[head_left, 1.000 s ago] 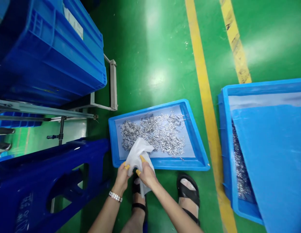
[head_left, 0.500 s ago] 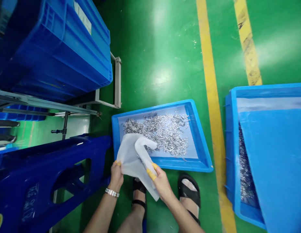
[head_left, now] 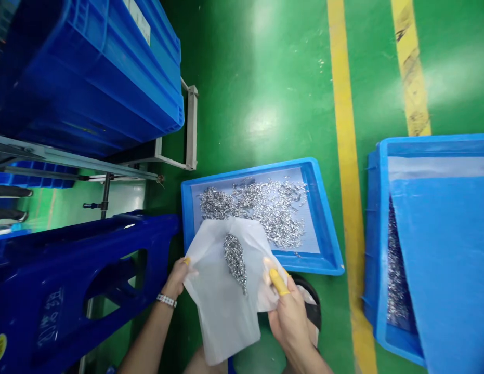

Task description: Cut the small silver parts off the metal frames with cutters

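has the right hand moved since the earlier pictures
Yes: to the right in the picture. Judged against the yellow floor line beside the blue tray, the right hand now sits closer to that line.

The white sheeting [head_left: 230,324] I hold looks thin, smooth and translucent; the small parts [head_left: 234,257] on it, bright metal. I note smooth blue plastic for the tray [head_left: 323,228], glossy green floor [head_left: 257,117].

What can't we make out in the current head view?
Head view:
Metal pieces on the white sheet: too small for exact shape.
Blue tray: near-left part hidden by the sheet.
Left hand: some fingers behind the sheet.
Right-side bin: cut by the right edge; inside mostly under a blue cover.
Crate label: cut by top edge.
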Available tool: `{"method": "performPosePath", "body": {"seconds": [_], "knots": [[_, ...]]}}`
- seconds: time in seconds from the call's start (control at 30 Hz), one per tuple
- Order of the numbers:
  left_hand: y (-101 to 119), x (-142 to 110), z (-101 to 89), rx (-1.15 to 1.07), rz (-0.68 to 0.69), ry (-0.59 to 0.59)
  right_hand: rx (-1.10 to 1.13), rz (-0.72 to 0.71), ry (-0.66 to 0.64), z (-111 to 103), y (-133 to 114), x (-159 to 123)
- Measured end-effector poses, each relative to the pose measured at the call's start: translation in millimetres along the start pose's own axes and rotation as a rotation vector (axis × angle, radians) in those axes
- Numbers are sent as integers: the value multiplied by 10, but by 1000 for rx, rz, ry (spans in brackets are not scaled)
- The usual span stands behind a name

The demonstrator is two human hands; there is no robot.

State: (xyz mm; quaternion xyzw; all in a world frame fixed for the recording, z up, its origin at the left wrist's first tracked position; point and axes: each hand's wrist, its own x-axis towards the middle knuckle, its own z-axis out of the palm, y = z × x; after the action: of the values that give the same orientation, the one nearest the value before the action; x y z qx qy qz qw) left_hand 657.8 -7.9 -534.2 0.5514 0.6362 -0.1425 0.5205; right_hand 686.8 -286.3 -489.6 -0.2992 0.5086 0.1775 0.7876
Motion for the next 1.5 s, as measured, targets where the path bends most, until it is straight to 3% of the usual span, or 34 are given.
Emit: {"method": "performPosePath", "body": {"seconds": [0.27, 0.57, 0.87, 0.97, 1.07, 1.2, 1.33, 1.5], "knots": [[-143, 76, 299, -126, -146, -156, 106, 31, 2, 63, 23, -72], [-731, -274, 614, -217, -332, -264, 93, 76, -42, 95, -2, -210], [-488, -540, 358, -352, -400, -333, 29, -3, 72, -84, -393, -272], [-507, -702, 467, -365, -407, -384, 16, -40, 89, -180, -546, -280], [-508, -872, 690, -372, -383, -469, 1, -75, 129, -276, -719, -315], [-397, -1087, 921, -383, -388, -589, -40, -161, 196, -340, -951, -399], [-226, -1194, 916, -405, -430, -648, -72, -245, 186, -341, -1074, -440], [-131, -1207, 747, -401, -472, -625, -91, -221, 151, -263, -1081, -477]]}}
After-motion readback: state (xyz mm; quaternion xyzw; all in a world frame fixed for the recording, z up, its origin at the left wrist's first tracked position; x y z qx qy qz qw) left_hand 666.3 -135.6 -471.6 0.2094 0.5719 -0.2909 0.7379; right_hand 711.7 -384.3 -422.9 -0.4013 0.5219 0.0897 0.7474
